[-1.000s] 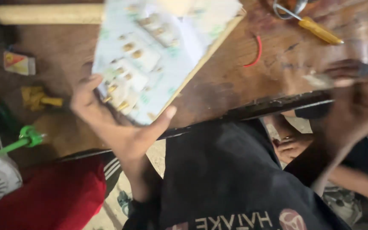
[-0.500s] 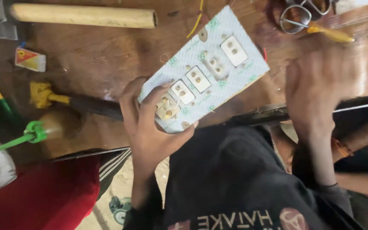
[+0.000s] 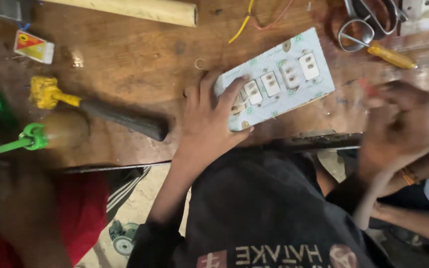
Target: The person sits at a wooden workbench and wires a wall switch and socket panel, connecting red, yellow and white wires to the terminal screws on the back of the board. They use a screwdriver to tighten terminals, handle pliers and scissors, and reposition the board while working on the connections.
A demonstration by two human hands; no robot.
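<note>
My left hand lies flat on the near end of the switch board, fingers spread over its lower left corner, pressing it down on the wooden desk rather than gripping it. To do this well, I judge I should keep that palm pressure steady and low on the board, so the plate does not rock or slide toward the desk's front edge, and keep my fingers off the sockets I may need to reach. The board sits slanted in the upper middle of the frame, its far end pointing to the upper right, its near corner close to the desk's edge. My right hand is at the right of the frame, just beside the board's lower right corner and apart from it; it is blurred, its fingers curled in, with something small and reddish at their tips that I cannot make out. Scissors and a yellow-handled screwdriver lie beyond it at the upper right. A hammer with a yellow head rests well to the left of my left hand.
</note>
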